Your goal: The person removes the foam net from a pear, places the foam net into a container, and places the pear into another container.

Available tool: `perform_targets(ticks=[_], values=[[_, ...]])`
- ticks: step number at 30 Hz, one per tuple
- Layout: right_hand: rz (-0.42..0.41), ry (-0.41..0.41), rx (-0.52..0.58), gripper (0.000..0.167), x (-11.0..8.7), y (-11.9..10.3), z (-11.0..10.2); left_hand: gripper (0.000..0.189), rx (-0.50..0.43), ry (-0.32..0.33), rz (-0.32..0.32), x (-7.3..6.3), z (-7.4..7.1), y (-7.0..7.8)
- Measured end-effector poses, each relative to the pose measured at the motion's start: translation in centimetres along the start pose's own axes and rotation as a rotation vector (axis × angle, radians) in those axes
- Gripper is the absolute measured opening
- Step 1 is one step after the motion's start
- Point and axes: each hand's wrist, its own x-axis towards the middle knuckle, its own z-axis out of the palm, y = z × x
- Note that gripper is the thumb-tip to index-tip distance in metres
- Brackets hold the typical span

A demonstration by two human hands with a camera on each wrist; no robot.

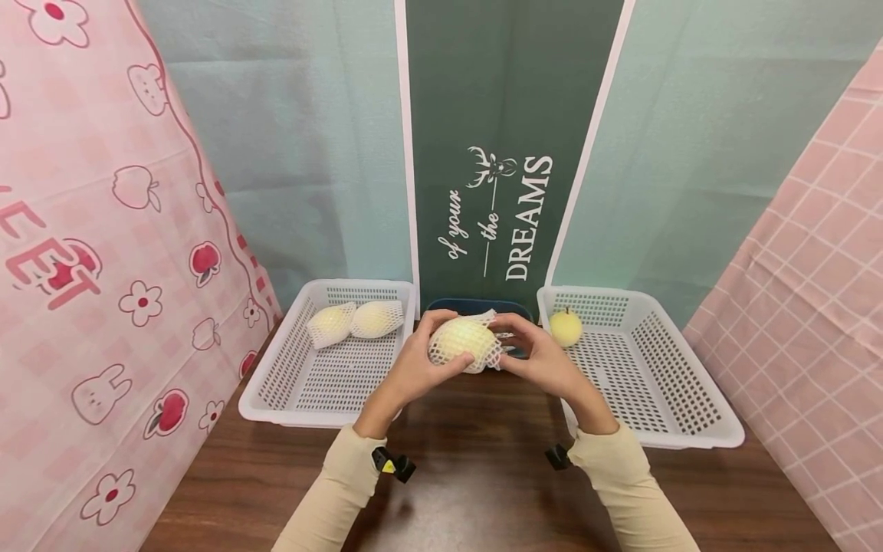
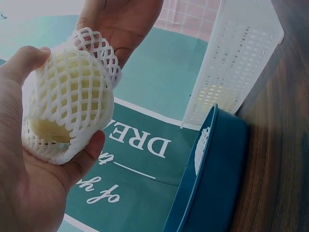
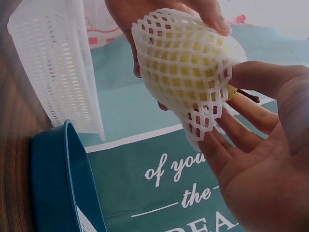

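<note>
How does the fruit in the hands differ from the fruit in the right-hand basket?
The held fruit wears a white foam net; the basket fruit is bare. The left hand grips the held fruit, with the right hand at the net's end; the basket fruit sits in the white basket, untouched. The held fruit's stem points toward the right hand; the basket fruit's stem points upward. Both look pale yellow and rounded.
</note>
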Motion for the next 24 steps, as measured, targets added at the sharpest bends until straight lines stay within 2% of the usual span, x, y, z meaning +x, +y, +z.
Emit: perform_targets(ticks=[6,11,17,24], values=[[0.002,-0.048,-0.027,0.064,0.09,0.01,0.16,0.070,-0.040,-0.007,-0.005,0.07,0.26,0.02],[-0.009,-0.043,-0.053,0.069,0.20,0.03,0.38,0.065,-0.010,0.000,0.017,0.26,0.42,-0.14],[0.031,-0.042,-0.112,0.077,0.15,0.21,0.59,0.060,0.055,0.025,0.046,0.35,0.51,-0.31],[0.040,-0.020,-0.137,0.081,0.26,0.17,0.82,0.066,0.045,0.019,0.035,0.27,0.77,-0.41]])
